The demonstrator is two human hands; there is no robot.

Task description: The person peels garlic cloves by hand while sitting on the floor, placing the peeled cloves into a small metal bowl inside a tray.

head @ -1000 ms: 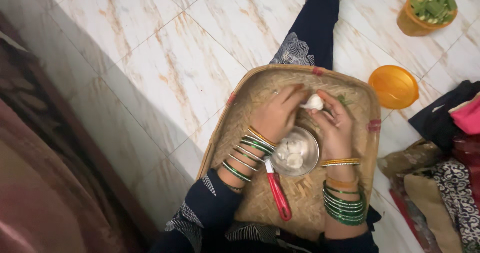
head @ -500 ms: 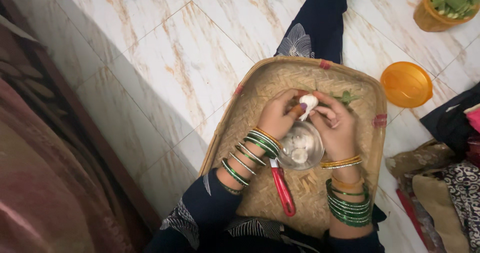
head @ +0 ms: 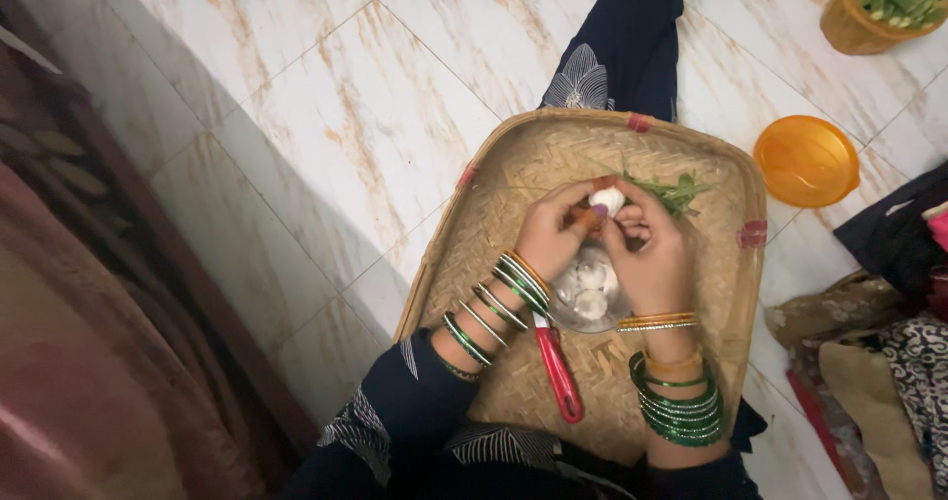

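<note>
Both hands have drawn closer together since half a second ago, and the right hand [head: 652,253] now curls more tightly over the garlic bulb [head: 606,200], hiding more of it. Nearest the person, a knife with a red handle [head: 556,374] lies on the woven bamboo tray [head: 494,214], its blade end running under a small steel bowl [head: 591,293] that holds peeled garlic cloves [head: 591,306]. Just above the bowl, the left hand [head: 549,231] and the right hand meet, fingers of both closed around the white garlic bulb, which is held in the air over the tray's middle, pinched between the fingertips. Green and gold bangles [head: 681,411] ring both wrists. Beyond the hands a few green leaves [head: 676,192] lie on the tray. Farther off on the marble floor sit an orange lid [head: 805,160] and, at the far corner, an orange container of chopped green vegetables [head: 884,8].
</note>
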